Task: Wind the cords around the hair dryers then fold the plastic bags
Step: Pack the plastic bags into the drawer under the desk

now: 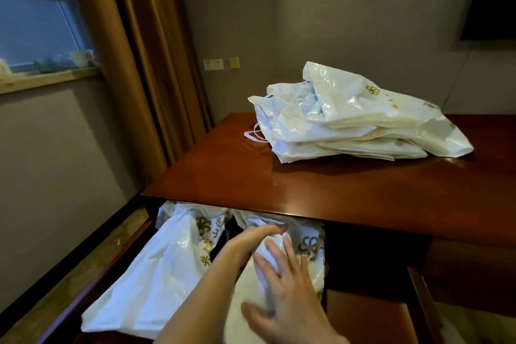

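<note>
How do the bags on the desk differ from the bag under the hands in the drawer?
The bags on the desk lie in a loose, rumpled pile, untouched; the bag in the drawer is pressed on by the left hand and right hand. The desk pile sits in the open on the desk top; the drawer bag lies below its edge. Both are white plastic with gold print.

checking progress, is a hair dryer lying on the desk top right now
No, the desk top carries only a pile of white plastic bags; no hair dryer shows anywhere.
</note>
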Available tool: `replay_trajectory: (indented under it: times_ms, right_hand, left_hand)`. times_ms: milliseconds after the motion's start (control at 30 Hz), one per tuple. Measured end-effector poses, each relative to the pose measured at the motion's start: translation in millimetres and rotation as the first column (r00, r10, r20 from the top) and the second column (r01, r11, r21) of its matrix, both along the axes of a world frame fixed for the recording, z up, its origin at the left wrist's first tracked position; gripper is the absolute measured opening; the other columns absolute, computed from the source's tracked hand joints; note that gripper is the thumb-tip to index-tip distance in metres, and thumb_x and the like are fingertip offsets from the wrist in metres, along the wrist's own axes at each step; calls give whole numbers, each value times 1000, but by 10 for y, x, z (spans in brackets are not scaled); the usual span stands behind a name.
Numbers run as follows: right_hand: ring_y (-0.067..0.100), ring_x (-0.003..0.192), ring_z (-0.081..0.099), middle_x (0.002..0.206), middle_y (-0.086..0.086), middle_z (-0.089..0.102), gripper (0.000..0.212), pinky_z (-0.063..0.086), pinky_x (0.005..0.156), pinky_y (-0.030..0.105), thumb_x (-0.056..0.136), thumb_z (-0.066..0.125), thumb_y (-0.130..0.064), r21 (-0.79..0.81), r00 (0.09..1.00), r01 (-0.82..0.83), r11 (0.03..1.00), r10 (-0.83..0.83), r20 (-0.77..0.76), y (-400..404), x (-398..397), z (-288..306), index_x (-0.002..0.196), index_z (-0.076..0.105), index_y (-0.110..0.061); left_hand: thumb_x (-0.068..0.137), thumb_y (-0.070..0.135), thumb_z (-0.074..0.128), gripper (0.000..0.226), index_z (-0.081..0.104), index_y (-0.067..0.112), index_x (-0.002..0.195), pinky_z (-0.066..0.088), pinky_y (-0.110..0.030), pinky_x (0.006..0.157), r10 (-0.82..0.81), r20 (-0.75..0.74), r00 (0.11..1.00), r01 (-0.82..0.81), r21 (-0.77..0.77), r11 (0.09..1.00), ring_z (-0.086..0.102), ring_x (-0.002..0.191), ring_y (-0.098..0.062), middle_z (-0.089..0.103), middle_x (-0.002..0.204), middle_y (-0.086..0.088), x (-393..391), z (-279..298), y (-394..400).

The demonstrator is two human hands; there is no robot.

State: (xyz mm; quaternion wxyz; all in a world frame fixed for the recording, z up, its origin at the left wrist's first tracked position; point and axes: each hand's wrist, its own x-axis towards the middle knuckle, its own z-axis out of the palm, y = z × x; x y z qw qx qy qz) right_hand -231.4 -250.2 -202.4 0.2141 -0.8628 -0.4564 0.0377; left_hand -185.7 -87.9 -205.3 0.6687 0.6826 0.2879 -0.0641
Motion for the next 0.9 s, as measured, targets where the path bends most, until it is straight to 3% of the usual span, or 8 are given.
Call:
replay_trajectory:
  times_ms: [100, 200, 300, 400, 500, 700, 800, 900]
  right_hand:
    - [29, 139, 25, 149, -1, 42, 76, 45, 91, 53, 71, 41, -77, -77, 976, 108, 991, -91, 196, 76, 19, -174, 133, 48, -33]
    - [28, 138, 31, 142, -1, 49, 70, 55, 77, 47, 70, 40, -75, -35, 959, 136, 990, -123, 257, 151, 61, -340, 125, 52, -34]
    - [29, 137, 30, 145, 0, 44, 62, 56, 79, 51, 75, 39, -66, 38, 966, 135, 990, -140, 218, 266, 91, -359, 126, 48, -31]
    - [22, 146, 4, 155, -5, 19, 66, 39, 106, 54, 81, 53, -52, 182, 989, 75, 980, -97, 112, 377, 125, -343, 139, 36, -26]
    - [6, 146, -8, 156, -15, -1, 91, 16, 120, 37, 75, 58, -57, 292, 996, 38, 956, -12, -91, 225, 193, -304, 149, 18, -23]
    - [17, 148, -11, 158, -3, -21, 128, -11, 117, 45, 64, 41, -87, -95, 983, 160, 982, -168, -80, -177, 148, -348, 143, -36, -21]
    - [21, 149, -6, 160, 5, -18, 136, -12, 116, 44, 53, 20, -99, -201, 971, 202, 959, -223, -90, -145, 88, -347, 144, -33, -13]
    - [23, 148, 4, 162, 6, -8, 123, -4, 117, 46, 70, 33, -89, -223, 972, 202, 954, -223, -74, -77, 148, -318, 151, -15, -10]
  left_hand:
    - [78, 51, 76, 52, 62, 14, 111, 52, -27, 85, -21, -18, 1000, 22, 72, 997, 63, 97, -12, 66, 109, -1, -60, 79, -10]
    - [78, 47, 77, 61, 58, 11, 124, 53, -27, 76, 4, 32, 999, -4, 12, 1000, 65, 92, -17, 65, 103, -8, -217, 75, 90]
    - [93, 32, 64, 41, 57, 13, 129, 45, -22, 82, 28, 149, 988, -59, 204, 977, 57, 103, -11, 61, 118, -2, -572, 76, 136]
    - [100, 34, 50, 55, 33, 18, 150, 29, -19, 103, -67, 218, 974, -23, 385, 923, 37, 129, -2, 39, 140, 13, -820, -1, 99]
    - [100, 53, 42, 65, 16, 28, 154, 17, -23, 117, -174, 215, 961, 35, 528, 849, 21, 141, 1, 23, 154, 17, -851, -68, 72]
    - [89, 67, 8, 66, -13, 38, 145, 1, -27, 122, -374, -4, 927, 180, 882, 435, 2, 151, -7, 2, 163, 10, -843, -272, -81]
    - [77, 79, -16, 75, -23, 43, 142, 0, -29, 123, -320, -9, 947, 125, 931, 344, -9, 150, -8, -12, 160, 14, -865, -308, -114]
    - [80, 76, -13, 67, -31, 52, 139, -2, -42, 120, -319, -42, 947, 121, 965, 232, -21, 147, -8, -28, 158, 18, -852, -272, -159]
